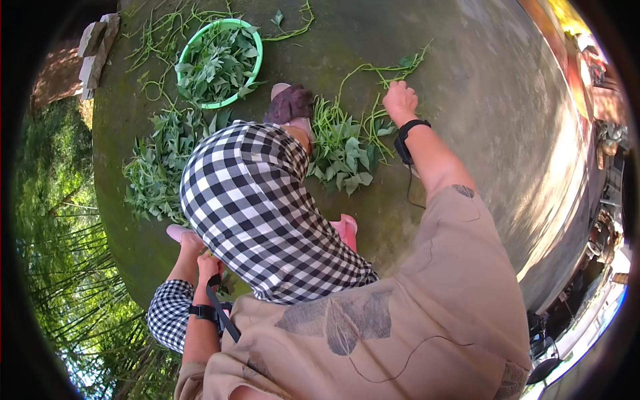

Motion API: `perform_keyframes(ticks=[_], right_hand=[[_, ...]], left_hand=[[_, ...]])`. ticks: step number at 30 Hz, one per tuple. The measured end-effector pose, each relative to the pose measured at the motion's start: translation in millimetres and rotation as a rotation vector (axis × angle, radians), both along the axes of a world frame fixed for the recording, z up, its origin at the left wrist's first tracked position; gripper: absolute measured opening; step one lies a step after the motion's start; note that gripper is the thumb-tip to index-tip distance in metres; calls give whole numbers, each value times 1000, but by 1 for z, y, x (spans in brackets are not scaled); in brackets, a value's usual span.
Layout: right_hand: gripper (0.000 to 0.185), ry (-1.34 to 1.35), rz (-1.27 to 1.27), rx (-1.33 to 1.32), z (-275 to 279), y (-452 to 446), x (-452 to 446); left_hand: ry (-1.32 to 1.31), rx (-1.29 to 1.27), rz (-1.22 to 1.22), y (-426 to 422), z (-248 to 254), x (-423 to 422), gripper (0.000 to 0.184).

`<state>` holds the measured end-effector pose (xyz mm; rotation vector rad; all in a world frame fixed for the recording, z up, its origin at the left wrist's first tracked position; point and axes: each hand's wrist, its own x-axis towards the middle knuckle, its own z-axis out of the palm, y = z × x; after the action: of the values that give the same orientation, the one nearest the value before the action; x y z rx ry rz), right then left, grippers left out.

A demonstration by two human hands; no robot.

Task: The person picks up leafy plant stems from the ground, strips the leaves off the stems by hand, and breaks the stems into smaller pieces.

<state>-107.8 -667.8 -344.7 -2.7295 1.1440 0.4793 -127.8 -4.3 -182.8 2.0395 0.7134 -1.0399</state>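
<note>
My right hand [400,101] is at the upper right with its fingers closed round thin green stems [390,72] that trail over the ground. Just below and to its left lies a bunch of leafy green vines [347,150], leaves on one end and bare stalks on the other. My left hand [210,265] is low at the left beside my checked trouser leg, which hides most of its fingers. A bit of green shows near it, but I cannot make out what it holds.
A light green basin [261,57] full of picked leaves stands at the upper left. Stripped stems [157,43] lie around it, and a leafy pile [160,167] sits below. My shoe with a dark cover [290,105] rests between the basin and the bunch. Stones [93,50] line the left edge.
</note>
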Motion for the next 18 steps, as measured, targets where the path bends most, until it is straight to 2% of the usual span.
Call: perform_keyframes(ticks=[6, 7, 10, 11, 15, 18], right_hand=[[39, 16, 188, -66, -14, -16, 41], [47, 111, 205, -6, -14, -21, 48], [51, 190, 265, 96, -17, -32, 50], [57, 234, 239, 125, -18, -35, 47], [58, 320, 177, 125, -23, -36, 21], [70, 319, 49, 181, -14, -20, -14]], left_hand=[[37, 12, 103, -6, -11, 12, 13], [42, 11, 113, -7, -12, 13, 13], [47, 11, 138, -10, -17, 19, 13], [48, 8, 144, -12, -19, 20, 13], [49, -12, 160, -16, -27, 26, 13], [48, -27, 170, -18, -33, 23, 14]])
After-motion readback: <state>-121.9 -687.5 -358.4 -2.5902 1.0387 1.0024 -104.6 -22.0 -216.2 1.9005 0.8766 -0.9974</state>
